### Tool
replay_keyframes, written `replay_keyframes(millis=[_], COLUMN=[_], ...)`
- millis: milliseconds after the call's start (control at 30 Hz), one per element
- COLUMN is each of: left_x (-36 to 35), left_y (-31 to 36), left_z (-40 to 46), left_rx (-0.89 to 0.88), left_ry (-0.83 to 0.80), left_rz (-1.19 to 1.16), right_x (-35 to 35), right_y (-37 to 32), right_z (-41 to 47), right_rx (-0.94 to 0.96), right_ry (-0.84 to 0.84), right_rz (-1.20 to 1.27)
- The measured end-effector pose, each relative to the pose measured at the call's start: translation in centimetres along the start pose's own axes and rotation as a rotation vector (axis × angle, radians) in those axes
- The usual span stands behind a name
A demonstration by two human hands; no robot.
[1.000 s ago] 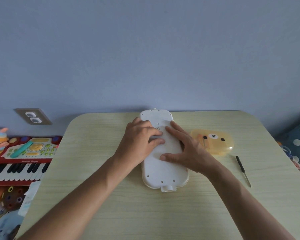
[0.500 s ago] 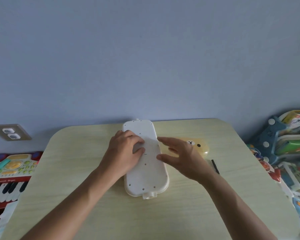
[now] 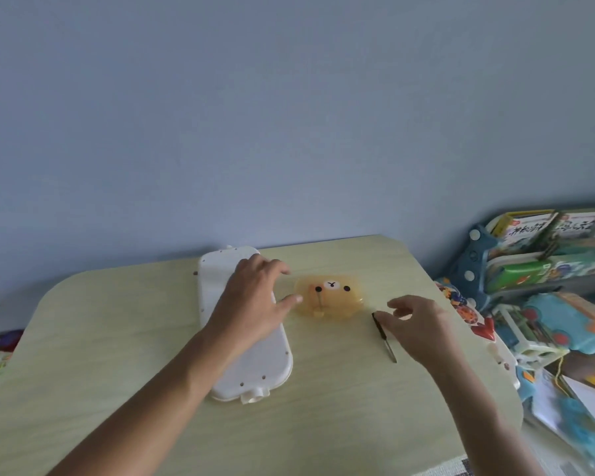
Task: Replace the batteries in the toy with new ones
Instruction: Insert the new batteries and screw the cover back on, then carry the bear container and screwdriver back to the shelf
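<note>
L hand point(image 3: 251, 304) on toy point(image 3: 220, 286), R hand point(image 3: 423, 324) at screwdriver point(image 3: 383, 336)

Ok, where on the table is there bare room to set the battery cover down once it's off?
The near strip of table, between the two forearms and below the toy, is bare. So is the left side, from the toy out to the rounded edge. It is crowded on the right, where the bear case, the screwdriver and the right hand sit close together.
</note>
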State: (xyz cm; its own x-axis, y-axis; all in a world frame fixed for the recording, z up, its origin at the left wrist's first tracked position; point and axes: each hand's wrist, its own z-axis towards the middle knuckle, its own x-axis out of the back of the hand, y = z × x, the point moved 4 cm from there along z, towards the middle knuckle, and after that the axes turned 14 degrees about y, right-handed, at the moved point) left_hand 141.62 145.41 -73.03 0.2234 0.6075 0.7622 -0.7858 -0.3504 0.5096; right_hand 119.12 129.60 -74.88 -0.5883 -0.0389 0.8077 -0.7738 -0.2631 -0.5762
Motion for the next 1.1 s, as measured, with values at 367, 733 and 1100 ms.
replay_keyframes(millis=[367, 733, 1100], left_x=[-6.0, -7.7, 3.4], left_y=[3.8, 2.1, 14.9], left_z=[1.6, 1.9, 9.2], left_rx=[-0.037, 0.062, 0.205], left_ry=[-0.298, -0.258, -0.305], left_rz=[0.115, -0.007, -0.395], right_x=[-2.7, -4.7, 12.7], right_y=[-0.1, -0.8, -7.2], right_z=[-1.4, 3.3, 4.7], right_rx=[0.047, -0.183, -0.484], right_ry=[0.094, -0.007, 0.062], right_rz=[-0.085, 0.244, 0.856])
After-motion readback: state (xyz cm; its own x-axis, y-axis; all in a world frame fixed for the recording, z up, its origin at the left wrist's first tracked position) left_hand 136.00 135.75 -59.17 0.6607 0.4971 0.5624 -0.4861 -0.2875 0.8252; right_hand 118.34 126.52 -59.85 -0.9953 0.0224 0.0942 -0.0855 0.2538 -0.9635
